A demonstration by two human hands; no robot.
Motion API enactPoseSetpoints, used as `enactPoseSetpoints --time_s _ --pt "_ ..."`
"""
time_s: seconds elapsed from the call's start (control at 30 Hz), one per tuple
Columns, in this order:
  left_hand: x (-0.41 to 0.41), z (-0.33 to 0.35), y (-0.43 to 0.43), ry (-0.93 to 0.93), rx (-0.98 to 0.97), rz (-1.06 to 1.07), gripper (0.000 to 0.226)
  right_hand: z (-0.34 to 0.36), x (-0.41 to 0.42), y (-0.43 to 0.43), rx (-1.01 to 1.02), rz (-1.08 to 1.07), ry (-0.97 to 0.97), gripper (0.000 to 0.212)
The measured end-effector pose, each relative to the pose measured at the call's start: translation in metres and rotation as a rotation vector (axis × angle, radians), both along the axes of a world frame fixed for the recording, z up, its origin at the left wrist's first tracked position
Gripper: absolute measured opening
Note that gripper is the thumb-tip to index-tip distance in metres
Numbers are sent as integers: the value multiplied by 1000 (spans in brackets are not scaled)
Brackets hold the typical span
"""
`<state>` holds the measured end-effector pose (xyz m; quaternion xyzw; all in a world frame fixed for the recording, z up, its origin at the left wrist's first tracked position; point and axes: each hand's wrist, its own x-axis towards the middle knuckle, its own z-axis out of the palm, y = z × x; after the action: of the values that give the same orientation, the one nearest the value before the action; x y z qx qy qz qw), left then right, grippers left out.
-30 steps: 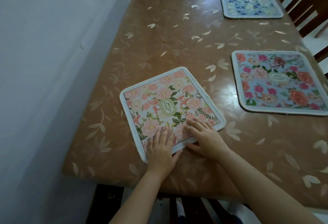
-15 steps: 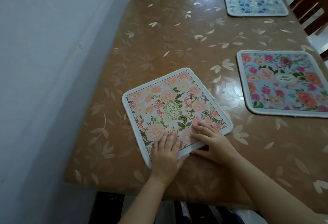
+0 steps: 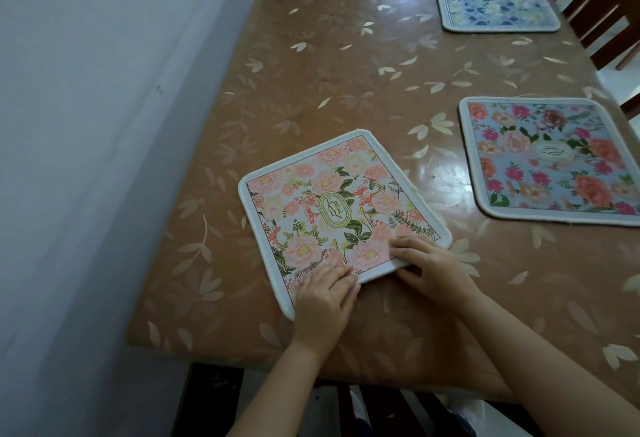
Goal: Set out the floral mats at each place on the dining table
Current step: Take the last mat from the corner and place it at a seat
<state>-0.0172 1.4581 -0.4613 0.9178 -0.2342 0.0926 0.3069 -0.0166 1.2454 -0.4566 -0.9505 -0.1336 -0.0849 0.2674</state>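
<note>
pink floral mat (image 3: 332,208) skewed at near edge, 3 others (image 3: 550,159) flat beyond

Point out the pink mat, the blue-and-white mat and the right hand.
pink mat (image 3: 335,212), head view, on its central oval label.
blue-and-white mat (image 3: 495,3), head view, middle of its print.
right hand (image 3: 436,263), head view, back of the hand.

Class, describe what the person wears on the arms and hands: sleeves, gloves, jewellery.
Nothing worn shows. The forearms are bare to the picture's edge, with no sleeves in view. The left hand and right hand carry no gloves, rings, watch or bracelet that can be seen.
</note>
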Motion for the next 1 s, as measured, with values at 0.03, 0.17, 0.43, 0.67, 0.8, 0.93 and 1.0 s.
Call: enactPoseSetpoints --time_s 0.03,0.17,0.43,0.67,0.8,0.93,1.0 --pt "0 2 0 4 -17 2 14 1 0 -1 8 -9 -2 28" --pt "-3 8 3 -6 -32 -14 13 5 -1 -1 19 -9 -4 16" --pt "-8 15 5 -23 -10 -20 17 17 -7 3 -13 -44 -10 6" --pt "-17 8 3 -27 47 -133 20 19 -41 -4 -99 -65 20 10" --pt "-20 4 -2 -38 82 -176 21 19 -60 -5 -120 -132 1 18" --pt "-14 1 -2 -26 103 -200 22 15 -73 0 -127 -162 -37 23" --pt "-11 -2 1 1 124 -214 23 13 -75 3 -145 -151 -58 21"
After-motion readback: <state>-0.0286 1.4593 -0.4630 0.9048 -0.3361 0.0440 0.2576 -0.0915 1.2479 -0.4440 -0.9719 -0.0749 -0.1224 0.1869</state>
